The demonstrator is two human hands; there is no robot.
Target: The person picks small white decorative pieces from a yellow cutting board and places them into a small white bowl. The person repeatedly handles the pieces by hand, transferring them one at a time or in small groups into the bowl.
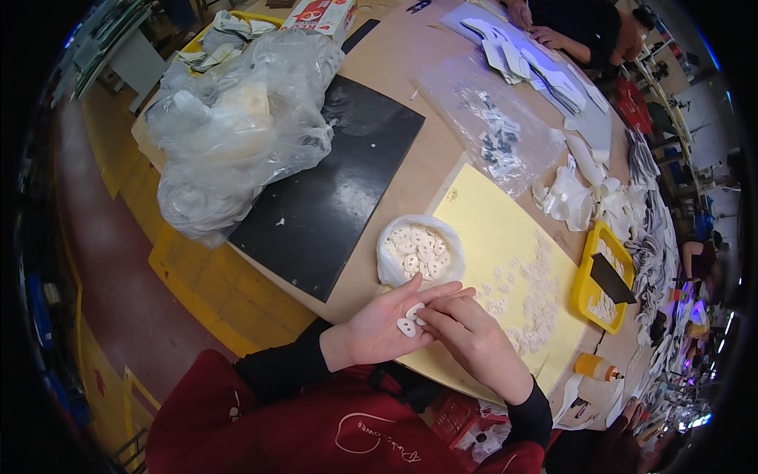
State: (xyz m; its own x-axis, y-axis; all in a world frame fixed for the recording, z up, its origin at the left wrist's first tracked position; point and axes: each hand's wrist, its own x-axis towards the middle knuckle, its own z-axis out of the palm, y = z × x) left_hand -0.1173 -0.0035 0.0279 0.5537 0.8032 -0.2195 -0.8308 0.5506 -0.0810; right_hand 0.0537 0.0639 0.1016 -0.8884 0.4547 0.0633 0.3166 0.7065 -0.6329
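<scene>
My left hand (375, 325) is turned palm up with its fingers stretched out. Small white rounded pieces with dark holes (407, 326) lie on its palm and fingers. My right hand (474, 340) reaches over it, thumb and fingertips pinched on one of the white pieces (420, 315). Just beyond both hands stands a bowl lined with white plastic (389, 268), holding several more of these pieces (422, 251). To the right, many smaller pale pieces (529, 292) are scattered over a yellow sheet (474, 207).
A black board (339, 174) lies left of the bowl, partly under a large clear plastic bag (245, 118). At the right are a yellow tray (580, 286) and an orange-yellow bottle (596, 367). Across the table, another person's hands (545, 33) are near white strips (513, 59).
</scene>
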